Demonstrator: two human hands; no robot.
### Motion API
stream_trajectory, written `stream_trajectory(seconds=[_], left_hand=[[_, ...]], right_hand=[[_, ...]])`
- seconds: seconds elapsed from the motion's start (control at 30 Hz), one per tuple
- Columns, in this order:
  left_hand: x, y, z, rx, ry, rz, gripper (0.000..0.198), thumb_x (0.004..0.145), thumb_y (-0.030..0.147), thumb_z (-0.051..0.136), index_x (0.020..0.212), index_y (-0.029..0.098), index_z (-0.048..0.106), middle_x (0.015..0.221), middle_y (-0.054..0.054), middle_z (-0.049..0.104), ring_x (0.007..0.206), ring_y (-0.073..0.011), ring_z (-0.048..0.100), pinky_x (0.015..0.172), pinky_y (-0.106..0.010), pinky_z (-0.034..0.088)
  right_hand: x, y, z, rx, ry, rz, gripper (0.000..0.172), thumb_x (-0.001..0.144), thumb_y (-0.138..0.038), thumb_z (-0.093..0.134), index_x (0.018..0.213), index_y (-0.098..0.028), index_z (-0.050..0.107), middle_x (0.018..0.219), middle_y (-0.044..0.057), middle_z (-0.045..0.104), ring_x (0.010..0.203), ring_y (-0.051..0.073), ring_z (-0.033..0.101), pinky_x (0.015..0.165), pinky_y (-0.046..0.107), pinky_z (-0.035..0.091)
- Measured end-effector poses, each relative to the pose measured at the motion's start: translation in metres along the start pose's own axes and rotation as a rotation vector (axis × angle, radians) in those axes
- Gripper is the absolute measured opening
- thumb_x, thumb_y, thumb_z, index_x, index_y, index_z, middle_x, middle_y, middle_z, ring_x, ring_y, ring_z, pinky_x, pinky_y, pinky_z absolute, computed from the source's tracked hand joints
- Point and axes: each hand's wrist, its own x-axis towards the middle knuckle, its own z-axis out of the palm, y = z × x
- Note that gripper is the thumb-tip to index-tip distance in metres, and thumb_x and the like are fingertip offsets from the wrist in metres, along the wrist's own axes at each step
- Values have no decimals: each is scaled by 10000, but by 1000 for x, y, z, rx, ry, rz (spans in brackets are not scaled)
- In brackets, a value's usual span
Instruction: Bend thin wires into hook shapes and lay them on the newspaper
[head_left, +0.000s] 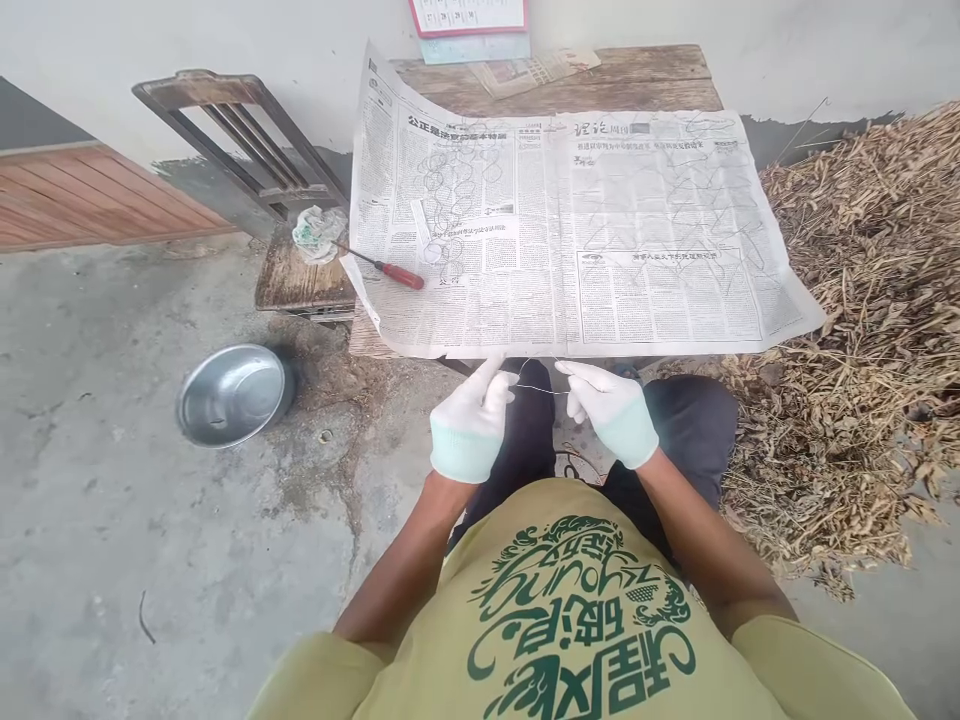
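Both my hands wear white gloves with pale green cuffs, just off the near edge of the newspaper. A thin pale wire runs in a loose curve between them. My left hand pinches one end between thumb and fingers. Across from it, my right hand is closed on the other end. On the newspaper lie several thin wire rings at the left and faint bent lengths of wire at the right. A red-handled screwdriver rests on the paper's left side, beside a small round whitish piece.
A wooden chair holding a crumpled plastic bag stands left of the wooden table. A metal basin sits on the concrete floor. Dry plant stalks are heaped at the right. A calendar hangs behind.
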Motion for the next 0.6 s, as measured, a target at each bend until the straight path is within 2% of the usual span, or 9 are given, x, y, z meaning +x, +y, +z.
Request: stream_trajectory(seconds=[0.17, 0.27, 0.43, 0.6], left_hand=[[4, -2, 2, -30, -40, -51, 393, 1000, 388, 629, 1358, 253, 721, 927, 8, 827, 906, -171, 785, 976, -297, 587], [5, -4, 10, -132, -115, -114, 359, 977, 383, 654, 1302, 270, 758, 863, 20, 816, 796, -152, 776, 931, -302, 610], [2, -2, 17, -255, -204, -174, 299, 959, 309, 648, 1211, 258, 800, 784, 23, 794, 663, -118, 734, 807, -269, 642], [-2, 7, 16, -247, -293, -106, 296, 960, 281, 614, 1190, 268, 801, 783, 37, 790, 665, -113, 737, 762, -248, 640]], right_hand=[[0, 0, 0, -19, 4, -20, 379, 951, -335, 561, 1206, -192, 801, 617, -21, 677, 525, 130, 582, 592, 290, 528], [1, -1, -1, -39, -34, -34, 366, 958, -334, 547, 1181, -200, 805, 627, -21, 689, 537, 133, 605, 622, 302, 553], [10, -9, -10, 2, -145, -38, 360, 890, -267, 617, 1205, -215, 783, 865, 6, 788, 794, 161, 721, 833, 344, 603], [22, -12, -15, 125, -271, -35, 258, 884, -274, 612, 1026, -217, 820, 678, -23, 735, 622, 141, 679, 680, 320, 604]])
